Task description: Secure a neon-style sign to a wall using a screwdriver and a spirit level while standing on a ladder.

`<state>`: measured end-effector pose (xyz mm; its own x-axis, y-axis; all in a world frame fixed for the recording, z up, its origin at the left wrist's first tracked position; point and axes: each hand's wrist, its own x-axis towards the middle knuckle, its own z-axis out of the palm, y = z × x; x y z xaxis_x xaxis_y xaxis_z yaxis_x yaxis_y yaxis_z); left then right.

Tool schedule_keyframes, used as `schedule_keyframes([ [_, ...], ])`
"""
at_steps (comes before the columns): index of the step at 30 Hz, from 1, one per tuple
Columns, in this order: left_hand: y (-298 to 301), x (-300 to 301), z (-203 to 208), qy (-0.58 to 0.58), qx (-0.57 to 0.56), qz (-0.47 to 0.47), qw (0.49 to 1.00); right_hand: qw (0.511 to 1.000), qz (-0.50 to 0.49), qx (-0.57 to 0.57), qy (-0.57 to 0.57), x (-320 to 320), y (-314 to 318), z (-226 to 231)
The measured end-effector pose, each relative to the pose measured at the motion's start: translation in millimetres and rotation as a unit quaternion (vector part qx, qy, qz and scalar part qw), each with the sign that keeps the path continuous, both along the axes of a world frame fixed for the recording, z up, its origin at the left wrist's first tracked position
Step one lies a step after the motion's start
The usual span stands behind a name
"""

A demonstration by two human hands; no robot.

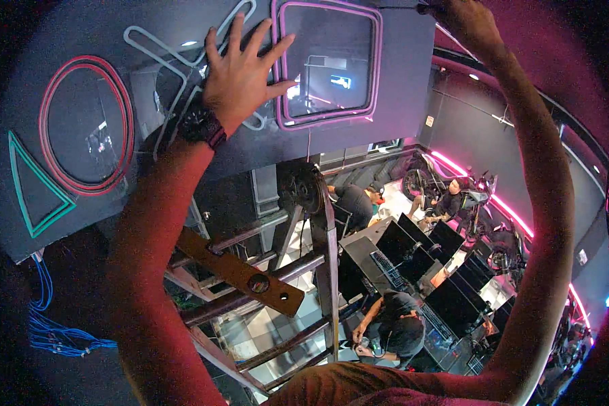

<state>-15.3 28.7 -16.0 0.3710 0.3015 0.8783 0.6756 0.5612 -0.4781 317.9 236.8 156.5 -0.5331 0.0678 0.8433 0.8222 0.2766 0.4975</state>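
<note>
The forearms rise from the lower edge toward a large dark panel (pixel 149 169) overhead. The panel is flat and matte, carrying neon tube outlines: a red circle (pixel 86 125), a lit pink square (pixel 328 64), a green triangle (pixel 37 186). The left hand (pixel 240 74) presses flat on it, fingers spread. The right hand (pixel 463 20) is closed over its top edge. Blue wires (pixel 51 325) hang below; a metal ladder (pixel 277 284) stands beneath.

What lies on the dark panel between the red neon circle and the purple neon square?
Head view: the white neon cross, with the left hand pressed flat over it.
</note>
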Motion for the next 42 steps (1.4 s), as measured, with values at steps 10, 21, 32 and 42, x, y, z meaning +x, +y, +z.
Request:
schedule_keyframes([
  [10, -4, 11, 7, 0.0, -0.002, -0.029, 1.0, 0.963, 0.181, -0.194, -0.039, 36, 49, 44],
  [21, -11, -5, -1, -0.015, -0.023, -0.013, 1.0, 0.983, 0.125, -0.083, -0.101, -6, 67, 17],
  [32, 14, 18, 1, -0.014, 0.001, -0.05, 0.999, 0.945, 0.243, -0.103, -0.192, 41, 119, 69],
  [42, -6, 8, 3, -0.009, -0.005, 0.002, 1.0, 0.955, 0.236, 0.074, -0.165, 30, -6, -3],
])
